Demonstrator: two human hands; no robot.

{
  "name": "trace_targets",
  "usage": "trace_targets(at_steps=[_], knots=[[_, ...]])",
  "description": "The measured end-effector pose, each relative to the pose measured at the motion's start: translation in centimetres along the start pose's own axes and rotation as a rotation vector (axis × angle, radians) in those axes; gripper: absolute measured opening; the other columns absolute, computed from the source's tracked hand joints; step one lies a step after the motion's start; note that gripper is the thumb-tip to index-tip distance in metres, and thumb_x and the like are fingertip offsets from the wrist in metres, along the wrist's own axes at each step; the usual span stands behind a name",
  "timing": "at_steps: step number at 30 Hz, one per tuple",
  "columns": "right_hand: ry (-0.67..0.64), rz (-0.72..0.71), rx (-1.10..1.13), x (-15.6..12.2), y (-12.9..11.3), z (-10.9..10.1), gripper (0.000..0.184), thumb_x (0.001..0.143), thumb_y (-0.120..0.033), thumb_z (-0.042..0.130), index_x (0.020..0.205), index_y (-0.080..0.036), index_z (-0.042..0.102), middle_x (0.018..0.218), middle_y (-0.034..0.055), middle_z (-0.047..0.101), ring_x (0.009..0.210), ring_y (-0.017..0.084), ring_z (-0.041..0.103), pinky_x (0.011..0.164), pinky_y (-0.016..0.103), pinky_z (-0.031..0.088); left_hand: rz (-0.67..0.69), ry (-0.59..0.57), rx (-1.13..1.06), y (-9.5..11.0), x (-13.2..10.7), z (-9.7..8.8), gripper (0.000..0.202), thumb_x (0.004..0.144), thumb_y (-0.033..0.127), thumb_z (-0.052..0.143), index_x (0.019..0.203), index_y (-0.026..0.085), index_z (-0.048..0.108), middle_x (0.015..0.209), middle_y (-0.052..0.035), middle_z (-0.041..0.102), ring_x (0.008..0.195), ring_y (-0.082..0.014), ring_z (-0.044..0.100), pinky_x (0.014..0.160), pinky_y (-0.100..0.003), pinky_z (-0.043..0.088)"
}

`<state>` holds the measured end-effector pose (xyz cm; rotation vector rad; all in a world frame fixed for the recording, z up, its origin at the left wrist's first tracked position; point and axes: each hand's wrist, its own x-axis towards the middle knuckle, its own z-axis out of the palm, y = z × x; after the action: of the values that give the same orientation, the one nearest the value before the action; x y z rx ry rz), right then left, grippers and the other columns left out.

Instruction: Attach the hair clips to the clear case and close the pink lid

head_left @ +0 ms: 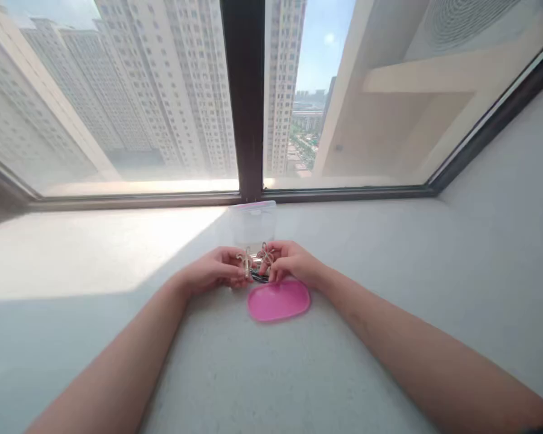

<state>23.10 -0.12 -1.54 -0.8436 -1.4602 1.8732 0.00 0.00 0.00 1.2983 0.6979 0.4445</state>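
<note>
A: Where are we, and what lies before us?

B: We look down at a pale windowsill [271, 380] beneath a dark window frame [250, 102], with tower blocks [176, 72] outside. Two bare forearms reach in from the lower corners, and the hands nearly meet in the middle.

A: What do we find in the left hand [217, 267]?

B: Its thumb and fingers pinch an upright gold piece [247, 263], apparently metal.

A: And the right hand [293, 263]?

B: Its fingers curl in and pinch a looped gold piece [265, 254], rather like a bow. We cannot tell whether the two gold parts are joined or separate.

A: What is around them?

B: Between the hands, low down, we make out a dark item [259, 278], too small and covered to name. Just nearer to us, partly under the right hand's fingers, a pink tray [278, 303] lies flat. Behind the hands, toward the window, is a clear bag [253, 223] with a pinkish top edge.

A: How far along would we say things are?

B: Partway, we judge: the gold parts are in the fingers' grip, but neither has been let go or set down yet. Any finer stage is hidden from us.
</note>
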Motion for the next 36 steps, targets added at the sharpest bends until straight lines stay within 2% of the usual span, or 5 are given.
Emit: trace_targets(at_steps=[14,32,36], knots=[[-0.042,-0.041,0.01,0.1,0.18,-0.29,0.04,0.057,-0.002,0.052,0.094,-0.014,0.058,0.078,0.0047,0.069,0.055,0.012,0.064,0.049,0.019,0.049,-0.012,0.023,-0.034,0.04,-0.1,0.03,0.028,0.072,0.019,0.073,0.097,0.01,0.065,0.086,-0.0096,0.067,0.072,-0.013,0.062,0.06,-0.019,0.048],[-0.044,-0.064,-0.08,0.01,0.14,-0.22,0.026,0.068,-0.009,0.06,0.093,-0.013,0.06,0.082,0.0059,0.068,0.057,0.011,0.062,0.051,0.021,0.051,-0.023,0.05,0.012,0.09,0.02,0.34,0.024,0.075,0.023,0.071,0.094,0.011,0.065,0.081,-0.0071,0.066,0.068,-0.011,0.059,0.059,-0.02,0.047],[-0.051,-0.066,-0.082,-0.11,0.04,-0.17,0.031,0.068,-0.008,0.058,0.098,-0.013,0.062,0.083,0.0067,0.069,0.058,0.011,0.063,0.052,0.021,0.052,-0.027,0.059,0.03,0.07,0.04,0.31,0.023,0.074,0.023,0.072,0.092,0.011,0.065,0.078,-0.0064,0.066,0.066,-0.0105,0.058,0.059,-0.02,0.046]])
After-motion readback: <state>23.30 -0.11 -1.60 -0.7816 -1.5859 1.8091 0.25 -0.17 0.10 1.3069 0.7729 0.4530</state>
